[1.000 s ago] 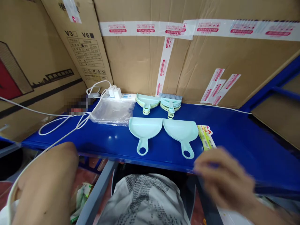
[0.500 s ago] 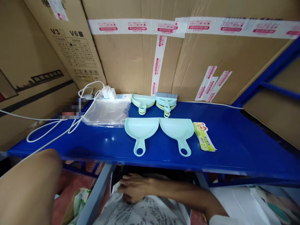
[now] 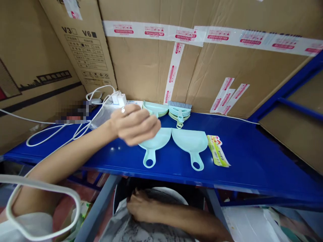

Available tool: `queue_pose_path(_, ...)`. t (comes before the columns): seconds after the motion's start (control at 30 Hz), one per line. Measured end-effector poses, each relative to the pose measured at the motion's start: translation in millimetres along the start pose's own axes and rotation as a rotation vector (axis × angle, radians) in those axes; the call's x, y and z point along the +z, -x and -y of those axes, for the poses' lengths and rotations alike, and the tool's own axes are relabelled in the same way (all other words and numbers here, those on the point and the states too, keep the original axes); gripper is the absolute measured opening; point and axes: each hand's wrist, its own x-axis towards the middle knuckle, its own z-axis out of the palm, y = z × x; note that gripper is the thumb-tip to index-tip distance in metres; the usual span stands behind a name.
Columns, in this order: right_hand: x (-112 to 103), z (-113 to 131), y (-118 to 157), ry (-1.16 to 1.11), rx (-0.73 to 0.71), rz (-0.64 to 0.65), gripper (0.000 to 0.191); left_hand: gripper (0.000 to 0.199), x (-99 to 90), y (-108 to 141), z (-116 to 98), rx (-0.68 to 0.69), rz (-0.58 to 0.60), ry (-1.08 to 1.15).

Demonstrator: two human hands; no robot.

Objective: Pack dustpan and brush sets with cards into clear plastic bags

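My left hand (image 3: 136, 124) is raised over the blue table, its fingers curled into a fist. It hides part of the left light-blue dustpan (image 3: 160, 139) and the plastic bags (image 3: 102, 112); whether anything is inside the fist is hidden. Beside that dustpan lies a second dustpan (image 3: 190, 141), handle towards me. My right hand (image 3: 142, 205) rests low on my lap against the shirt, its fingers bent and partly hidden. Behind the two dustpans are a stack of dustpans (image 3: 157, 108) and a stack of small brushes (image 3: 180, 109).
A yellow-green packet (image 3: 218, 151) lies right of the dustpans. White cables (image 3: 60, 127) and a plug adapter (image 3: 119, 99) are at the left. Cardboard (image 3: 141, 64) stands behind the blue table (image 3: 242, 154). A white cable loop (image 3: 75, 205) hangs close at lower left.
My left hand has come into view and reaches over the table from the left. A loop of white cable now shows at lower left. My right hand has stayed on my lap.
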Motion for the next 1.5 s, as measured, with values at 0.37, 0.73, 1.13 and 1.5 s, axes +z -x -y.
queue_pose_path(0.37, -114.0, 55.6, 88.5, 0.196, -0.252, -0.252, 0.011, 0.02, 29.2, 31.4, 40.3, -0.205, 0.395, -0.348)
queue_pose_path(0.73, -319.2, -122.4, 191.0, 0.291, 0.654, -0.778, 0.022, 0.028, 62.3, 41.2, 25.0, -0.289, 0.609, -0.125)
queue_pose_path(1.13, -299.1, -179.0, 195.8, 0.031, 0.528, -0.928, 0.015, 0.017, 72.6, 50.1, 33.7, -0.389, 0.514, 0.095)
queue_pose_path(1.5, -297.5, -196.1, 200.3, -0.125, 0.513, -1.114, 0.021, 0.029, 68.8, 44.9, 25.1, -0.322, 0.58, -0.092)
